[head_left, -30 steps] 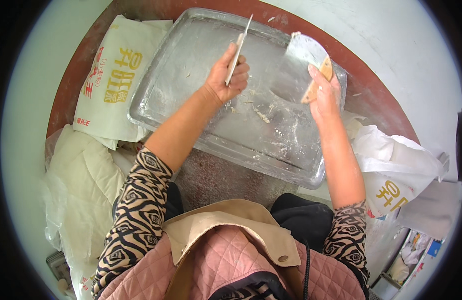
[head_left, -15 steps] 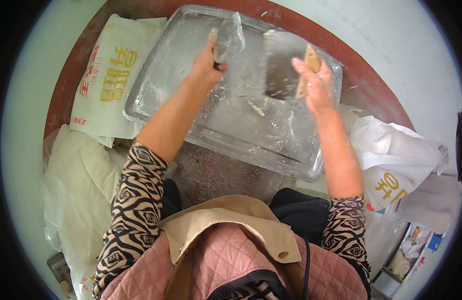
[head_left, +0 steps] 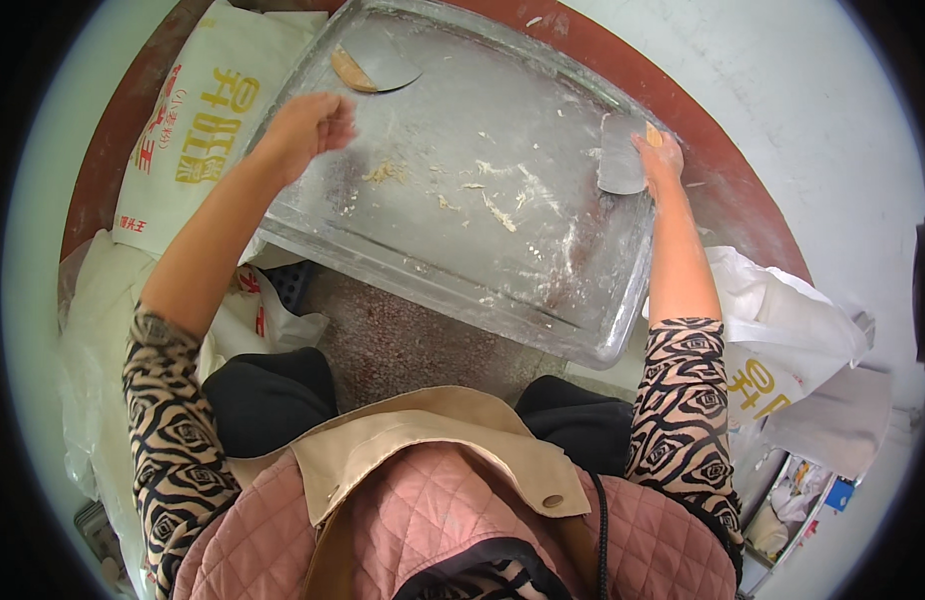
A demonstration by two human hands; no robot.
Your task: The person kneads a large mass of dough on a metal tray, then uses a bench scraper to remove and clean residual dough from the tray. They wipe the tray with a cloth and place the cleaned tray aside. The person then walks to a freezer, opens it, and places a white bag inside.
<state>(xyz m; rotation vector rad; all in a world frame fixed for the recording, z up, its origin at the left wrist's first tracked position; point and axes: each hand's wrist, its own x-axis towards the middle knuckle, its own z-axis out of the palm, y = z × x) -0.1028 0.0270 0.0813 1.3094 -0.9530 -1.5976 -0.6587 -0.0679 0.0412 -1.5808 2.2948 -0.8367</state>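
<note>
Before you, a large floured metal tray [head_left: 493, 110] sits aslant on a round reddish-brown table [head_left: 740, 205]. A dough scraper with a wooden handle [head_left: 371, 72] lies in it toward 11 o'clock. Your left hand [head_left: 308, 130], slightly blurred, hovers near the tray's 9-o'clock edge, fingers loosely curled and holding nothing, apart from that scraper. At 3 o'clock, your right hand [head_left: 660, 160] grasps a second scraper [head_left: 621, 155] by its handle, blade pointing inward. Pale dough scraps [head_left: 499, 211] dot the tray's middle; a white printed sack [head_left: 223, 90] lies beside it at 9 o'clock.
</note>
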